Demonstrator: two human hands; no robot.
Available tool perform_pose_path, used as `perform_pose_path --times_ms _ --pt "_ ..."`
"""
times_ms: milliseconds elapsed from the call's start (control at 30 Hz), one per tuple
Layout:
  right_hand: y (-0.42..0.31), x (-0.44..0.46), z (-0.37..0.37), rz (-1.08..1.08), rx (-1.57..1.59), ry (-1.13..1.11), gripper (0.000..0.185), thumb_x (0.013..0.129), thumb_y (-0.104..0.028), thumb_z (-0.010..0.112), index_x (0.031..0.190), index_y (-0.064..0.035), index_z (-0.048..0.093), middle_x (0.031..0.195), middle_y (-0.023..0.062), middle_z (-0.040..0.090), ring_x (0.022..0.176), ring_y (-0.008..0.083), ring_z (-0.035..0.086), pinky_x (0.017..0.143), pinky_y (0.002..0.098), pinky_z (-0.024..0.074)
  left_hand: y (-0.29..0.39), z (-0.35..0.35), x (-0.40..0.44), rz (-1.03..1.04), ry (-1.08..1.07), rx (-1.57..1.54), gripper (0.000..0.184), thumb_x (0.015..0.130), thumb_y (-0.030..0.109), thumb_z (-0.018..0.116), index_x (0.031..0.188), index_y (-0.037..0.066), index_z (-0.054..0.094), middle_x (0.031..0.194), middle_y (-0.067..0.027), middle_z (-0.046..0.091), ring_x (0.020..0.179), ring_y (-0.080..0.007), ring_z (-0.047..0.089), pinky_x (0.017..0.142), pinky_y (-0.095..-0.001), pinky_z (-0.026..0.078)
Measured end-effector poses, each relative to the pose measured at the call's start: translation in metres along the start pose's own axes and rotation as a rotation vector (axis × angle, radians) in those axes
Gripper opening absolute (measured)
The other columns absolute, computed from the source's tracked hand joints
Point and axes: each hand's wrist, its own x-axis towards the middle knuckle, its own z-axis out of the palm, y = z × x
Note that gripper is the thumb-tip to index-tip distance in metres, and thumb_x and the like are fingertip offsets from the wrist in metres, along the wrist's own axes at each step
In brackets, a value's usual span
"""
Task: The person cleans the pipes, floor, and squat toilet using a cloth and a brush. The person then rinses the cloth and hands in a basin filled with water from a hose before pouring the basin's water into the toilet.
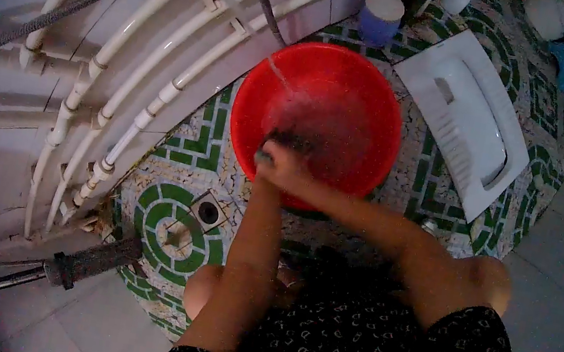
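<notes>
A red basin (371, 131) holds water, and a thin stream falls into it from above. My left hand (264, 167) and my right hand (286, 166) are together over the basin's near left side, fingers closed. A dark, blurred item (292, 137) extends from them toward the water; its form is unclear. Something small and greenish (264, 158) shows at my left hand. The hands overlap, so part of the fingers is hidden.
White pipes (151, 109) and grey hoses (70, 14) run along the left wall. A squat toilet (467, 117) lies right of the basin. Behind stands a blue-and-white container (380, 21). A floor drain (208, 213) and a dark cylindrical object (96, 260) are at lower left.
</notes>
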Motion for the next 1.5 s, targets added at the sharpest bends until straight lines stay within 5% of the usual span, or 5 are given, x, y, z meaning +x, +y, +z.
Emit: perform_pose_path --times_ms 533,867,1100,1200,1500 --pt "0.172 0.001 -0.051 -0.117 -0.693 -0.251 0.033 0.096 -0.027 0.056 0.123 -0.0106 0.067 0.143 0.0195 0.055 0.122 0.0421 0.060 0.093 0.0515 0.0554 0.049 0.045 -0.063 0.259 0.253 -0.232 0.070 0.104 0.045 0.049 0.163 0.013 0.028 0.168 -0.0099 0.030 0.150 -0.0344 0.032 0.124 -0.0549 0.022" --pt "0.002 -0.008 -0.003 0.101 -0.168 -0.141 0.033 0.091 -0.038 0.059 0.085 -0.0101 0.075 0.082 0.0205 0.071 0.075 0.0448 0.069 0.077 0.0559 0.0551 -0.001 0.022 -0.055 0.138 -0.513 -0.475 0.056 0.105 0.038 0.046 0.151 0.008 0.049 0.153 -0.0151 0.051 0.136 -0.0342 0.052 0.116 -0.0519 0.040" --pt "0.142 0.043 -0.057 0.129 -0.637 -0.239 0.025 0.092 -0.022 0.054 0.099 -0.0105 0.076 0.087 0.0166 0.075 0.076 0.0373 0.072 0.072 0.0523 0.0574 0.014 0.026 -0.026 -0.079 -0.077 -0.237 0.047 0.102 0.033 0.053 0.141 0.007 0.059 0.140 -0.0154 0.062 0.126 -0.0317 0.059 0.109 -0.0501 0.048" --pt "0.188 0.030 -0.051 0.722 0.099 0.472 0.027 0.097 -0.018 0.050 0.106 -0.0082 0.073 0.094 0.0170 0.076 0.081 0.0341 0.072 0.073 0.0491 0.0578 0.017 0.015 -0.022 -0.003 0.156 -0.061 0.047 0.102 0.032 0.056 0.140 0.006 0.059 0.134 -0.0141 0.066 0.121 -0.0321 0.062 0.109 -0.0493 0.049" --pt "0.052 0.001 0.029 0.085 -0.131 0.056 0.025 0.097 -0.026 0.055 0.101 -0.0104 0.074 0.096 0.0126 0.076 0.083 0.0296 0.073 0.070 0.0510 0.0567 0.015 0.008 -0.036 -0.026 0.022 -0.061 0.054 0.102 0.039 0.055 0.146 0.008 0.054 0.139 -0.0112 0.062 0.126 -0.0317 0.058 0.111 -0.0495 0.047"
